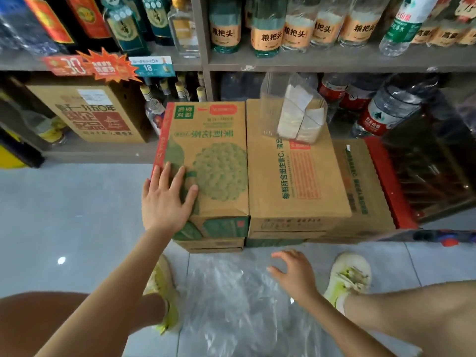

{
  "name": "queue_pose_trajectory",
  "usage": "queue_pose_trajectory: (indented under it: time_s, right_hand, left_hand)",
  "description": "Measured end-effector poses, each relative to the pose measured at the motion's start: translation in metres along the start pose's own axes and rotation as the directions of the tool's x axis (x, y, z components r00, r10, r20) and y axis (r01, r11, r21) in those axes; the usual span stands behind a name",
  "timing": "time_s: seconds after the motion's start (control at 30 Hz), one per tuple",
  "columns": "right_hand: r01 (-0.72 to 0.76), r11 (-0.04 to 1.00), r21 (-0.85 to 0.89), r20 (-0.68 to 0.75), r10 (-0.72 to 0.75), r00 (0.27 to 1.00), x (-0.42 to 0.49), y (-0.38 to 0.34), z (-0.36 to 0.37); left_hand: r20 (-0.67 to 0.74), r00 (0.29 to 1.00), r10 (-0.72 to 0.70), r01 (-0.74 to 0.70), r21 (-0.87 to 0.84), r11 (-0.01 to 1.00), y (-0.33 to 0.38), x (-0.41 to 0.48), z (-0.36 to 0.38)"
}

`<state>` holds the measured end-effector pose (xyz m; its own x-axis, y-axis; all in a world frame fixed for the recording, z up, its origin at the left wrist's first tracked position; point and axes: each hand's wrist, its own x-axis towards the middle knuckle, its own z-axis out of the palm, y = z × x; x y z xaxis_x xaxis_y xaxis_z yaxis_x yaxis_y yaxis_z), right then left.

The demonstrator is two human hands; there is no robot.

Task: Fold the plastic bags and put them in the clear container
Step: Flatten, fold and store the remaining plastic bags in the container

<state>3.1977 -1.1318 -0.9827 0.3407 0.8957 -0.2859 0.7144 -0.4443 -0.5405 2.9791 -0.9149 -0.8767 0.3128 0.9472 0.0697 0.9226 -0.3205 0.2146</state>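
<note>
A pile of clear plastic bags point(231, 302) lies crumpled on the grey floor tiles between my feet. My right hand point(293, 274) hovers over its upper right part with fingers spread and loosely bent, holding nothing. My left hand point(167, 197) rests flat with straight fingers on the near left corner of a cardboard box point(219, 140). The clear container point(291, 106) stands on the neighbouring cardboard box point(296, 181) at the back. Inside it are folded whitish plastic bags point(298, 117), stood on edge.
The two boxes sit on a stack of further cartons point(213, 244). Behind them are shelves point(309, 63) full of bottles, and large water bottles point(386, 109) stand to the right. My shoes point(350, 276) flank the bag pile. Grey floor tiles point(64, 215) spread out to the left.
</note>
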Motion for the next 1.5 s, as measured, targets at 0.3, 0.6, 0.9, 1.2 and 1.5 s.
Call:
queue_pose_trajectory:
  time_s: [0.3, 0.6, 0.9, 1.2, 1.5]
  right_hand:
    - [-0.356, 0.866, -0.35, 0.37, 0.477, 0.797, 0.004, 0.047, 0.088]
    - [-0.544, 0.751, -0.374, 0.22, 0.641, 0.735, -0.015, 0.054, 0.128]
    - [-0.334, 0.937, 0.098, 0.052, 0.33, 0.942, -0.003, 0.005, 0.02]
    - [-0.186, 0.833, 0.52, 0.001, 0.217, 0.976, -0.011, -0.064, -0.091]
    - [-0.192, 0.802, 0.566, 0.032, 0.212, 0.977, -0.019, -0.105, -0.138]
  left_hand:
    - [-0.181, 0.982, 0.048, -0.047, 0.01, 0.999, -0.004, -0.002, 0.016]
    - [-0.269, 0.959, 0.088, -0.082, 0.03, 0.996, -0.008, -0.002, 0.021]
    - [-0.139, 0.989, 0.051, -0.049, 0.019, 0.999, -0.004, 0.0, 0.01]
    - [-0.206, 0.765, 0.611, -0.627, -0.459, 0.63, 0.076, -0.108, -0.026]
    - [-0.276, 0.82, 0.502, -0.56, -0.572, 0.599, 0.078, -0.11, -0.033]
